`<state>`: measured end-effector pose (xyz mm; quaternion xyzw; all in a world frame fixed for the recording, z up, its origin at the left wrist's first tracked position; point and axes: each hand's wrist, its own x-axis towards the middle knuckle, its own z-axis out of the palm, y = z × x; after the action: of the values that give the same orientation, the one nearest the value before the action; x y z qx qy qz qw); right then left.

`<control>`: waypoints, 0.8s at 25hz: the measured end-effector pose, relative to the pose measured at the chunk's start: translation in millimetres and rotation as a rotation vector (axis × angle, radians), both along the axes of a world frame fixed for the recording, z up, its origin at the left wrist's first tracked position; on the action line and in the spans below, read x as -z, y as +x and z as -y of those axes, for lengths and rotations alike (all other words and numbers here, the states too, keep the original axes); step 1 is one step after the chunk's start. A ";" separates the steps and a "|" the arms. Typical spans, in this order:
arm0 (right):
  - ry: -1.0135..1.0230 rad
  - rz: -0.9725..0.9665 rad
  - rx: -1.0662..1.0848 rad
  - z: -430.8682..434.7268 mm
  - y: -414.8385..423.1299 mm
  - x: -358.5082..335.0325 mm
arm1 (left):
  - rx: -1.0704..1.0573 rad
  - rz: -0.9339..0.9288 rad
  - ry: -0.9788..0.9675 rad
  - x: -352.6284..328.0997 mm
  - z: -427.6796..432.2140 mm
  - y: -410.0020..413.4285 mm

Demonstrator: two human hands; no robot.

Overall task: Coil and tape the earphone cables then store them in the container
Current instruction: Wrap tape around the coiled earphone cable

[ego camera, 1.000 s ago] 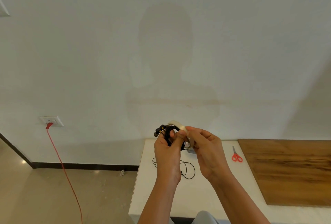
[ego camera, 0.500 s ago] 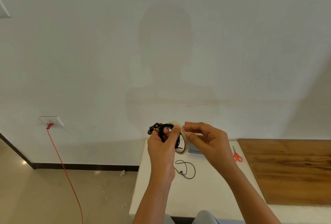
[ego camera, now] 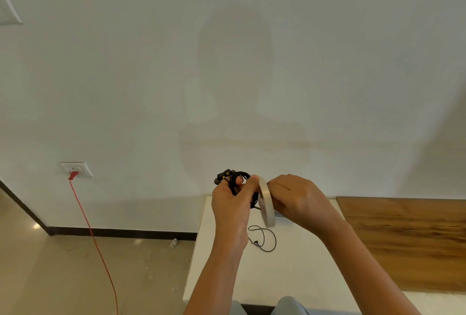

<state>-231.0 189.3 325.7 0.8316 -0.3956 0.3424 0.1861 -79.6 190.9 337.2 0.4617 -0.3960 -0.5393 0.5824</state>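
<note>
My left hand (ego camera: 230, 203) grips a coiled black earphone cable (ego camera: 234, 179) held up above the white table (ego camera: 297, 271); its earbuds stick out at the upper left. My right hand (ego camera: 295, 197) holds a beige roll of tape (ego camera: 266, 203) right beside the coil, its edge turned towards me. My left thumb presses near the roll's top. A second black earphone cable (ego camera: 263, 237) lies loosely looped on the table below my hands. The container is mostly hidden behind my right hand; only a grey sliver (ego camera: 278, 213) shows.
A wooden board (ego camera: 408, 241) covers the table's right side. A red cord (ego camera: 93, 236) hangs from a wall socket (ego camera: 75, 169) on the left and runs down across the floor. The table's left edge drops to the tiled floor (ego camera: 75, 277).
Both hands have shifted a little left and up with the coil and tape. The roll has turned edge-on, and my right hand now hides the red scissors on the table.
</note>
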 end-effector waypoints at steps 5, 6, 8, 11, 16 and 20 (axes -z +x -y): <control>0.418 0.815 -0.023 -17.8 13.0 -10.1 | -0.010 -0.016 -0.009 -1.5 1.2 1.4; 0.466 0.829 -0.051 -19.4 13.3 -14.2 | -0.016 -0.017 -0.014 -0.4 1.4 1.6; 0.489 0.680 -0.108 -20.4 11.6 -19.5 | -0.036 0.003 -0.030 0.5 1.3 1.9; 0.445 0.560 -0.091 -16.3 7.2 -20.2 | -0.071 0.045 -0.045 -3.0 0.1 0.6; 0.265 0.357 -0.078 -12.6 7.1 -15.4 | -0.085 0.123 -0.049 -6.6 -2.4 -0.3; 0.157 0.224 -0.050 -8.1 7.1 -12.0 | -0.094 0.151 -0.034 -7.8 -2.7 0.5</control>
<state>-223.9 197.4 337.7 0.8098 -0.4187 0.4056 0.0664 -79.1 193.6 345.0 0.5091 -0.4261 -0.4681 0.5832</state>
